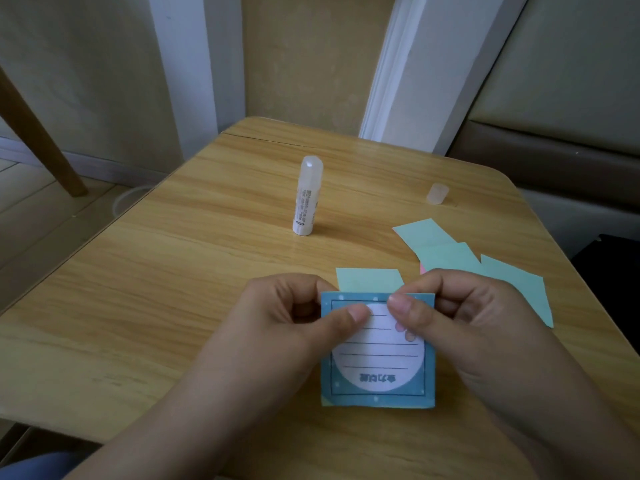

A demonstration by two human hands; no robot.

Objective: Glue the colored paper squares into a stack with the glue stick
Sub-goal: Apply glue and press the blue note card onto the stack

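Now 2 hands pinching blue square (pixel 377 375)

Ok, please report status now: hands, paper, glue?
Left hand and right hand both pinching blue printed square. Glue stick upright, uncapped, untouched. Nothing in the way.

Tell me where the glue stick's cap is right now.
In the head view the cap lies on its side near the table's far right edge, apart from the upright glue stick to its left and beyond the loose green paper squares.
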